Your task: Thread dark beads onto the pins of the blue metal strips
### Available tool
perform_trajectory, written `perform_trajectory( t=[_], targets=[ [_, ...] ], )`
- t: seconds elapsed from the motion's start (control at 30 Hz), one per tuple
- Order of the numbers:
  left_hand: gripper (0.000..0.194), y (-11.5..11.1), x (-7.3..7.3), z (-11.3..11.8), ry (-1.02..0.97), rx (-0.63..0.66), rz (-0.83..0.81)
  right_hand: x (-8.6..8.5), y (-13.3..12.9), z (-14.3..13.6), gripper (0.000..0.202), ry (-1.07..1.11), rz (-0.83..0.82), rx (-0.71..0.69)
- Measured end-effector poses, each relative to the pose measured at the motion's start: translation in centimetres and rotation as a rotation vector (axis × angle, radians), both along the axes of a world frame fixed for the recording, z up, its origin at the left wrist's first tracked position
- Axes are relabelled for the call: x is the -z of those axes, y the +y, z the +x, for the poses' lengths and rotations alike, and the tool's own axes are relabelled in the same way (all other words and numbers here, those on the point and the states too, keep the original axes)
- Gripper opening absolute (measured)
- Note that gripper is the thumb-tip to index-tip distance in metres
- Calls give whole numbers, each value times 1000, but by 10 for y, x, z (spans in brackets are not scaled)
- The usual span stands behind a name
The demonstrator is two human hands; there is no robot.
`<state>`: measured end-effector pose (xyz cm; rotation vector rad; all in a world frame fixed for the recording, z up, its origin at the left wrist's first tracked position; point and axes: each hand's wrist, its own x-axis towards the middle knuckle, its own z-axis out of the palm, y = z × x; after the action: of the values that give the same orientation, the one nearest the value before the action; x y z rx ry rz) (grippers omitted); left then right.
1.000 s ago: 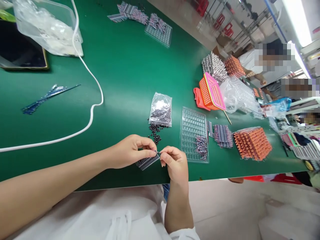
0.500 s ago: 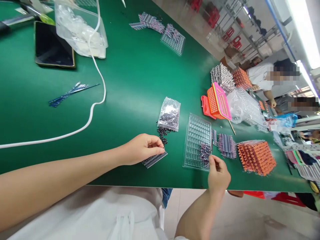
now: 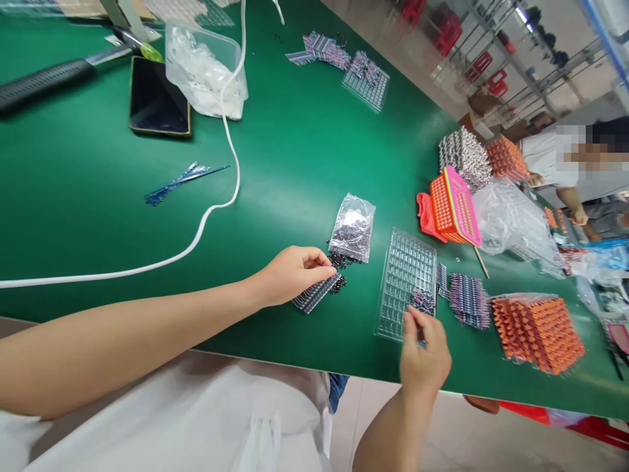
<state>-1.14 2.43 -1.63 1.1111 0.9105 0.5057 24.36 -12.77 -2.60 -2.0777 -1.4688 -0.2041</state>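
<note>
My left hand [image 3: 297, 274] pinches the upper edge of a dark striped strip [image 3: 314, 295], its fingertips beside loose black beads [image 3: 339, 283]. Just beyond lies a clear zip bag [image 3: 352, 229] with dark beads inside. To the right, my right hand [image 3: 425, 351] is closed, thumb and index fingertips together over the lower right part of a clear compartment tray [image 3: 403, 282]. Whatever those fingertips hold is too small to make out. A small heap of dark and pink pieces [image 3: 423, 301] lies on the tray by the fingers.
Right of the tray are striped bundles [image 3: 469, 300], an orange stack [image 3: 538, 333] and a pink-orange basket [image 3: 455, 205]. A white cable [image 3: 201, 229] crosses the left side, near a phone [image 3: 160, 98] and a bag of white material [image 3: 206, 75]. A person [image 3: 555, 160] works at far right.
The view has shifted, so table items appear further right. My right hand has moved left relative to the tray, over its lower part. My left hand still pinches the strip, now closer to the bag.
</note>
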Motion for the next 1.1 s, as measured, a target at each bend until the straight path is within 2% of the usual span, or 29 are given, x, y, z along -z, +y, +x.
perform_trajectory(
  t=[0.1,0.17,0.33,0.67,0.83,1.1],
  targets=[
    [22,0,1,1,-3,-23,-12,5,15,-40,18,136,-128,-331],
    [21,0,1,1,-5,-23,-7,10,27,-56,21,159,-184,-416],
    [19,0,0,0,7,-15,27,20,44,-66,30,55,-244,-426],
    [22,-2,2,0,22,12,67,28,39,-64,43,-76,-249,-432],
    [20,-2,3,0,26,14,71,26,40,-66,39,-129,-251,-432],
    [20,-1,1,0,25,15,60,26,41,-64,26,-57,-204,-439]
  ],
)
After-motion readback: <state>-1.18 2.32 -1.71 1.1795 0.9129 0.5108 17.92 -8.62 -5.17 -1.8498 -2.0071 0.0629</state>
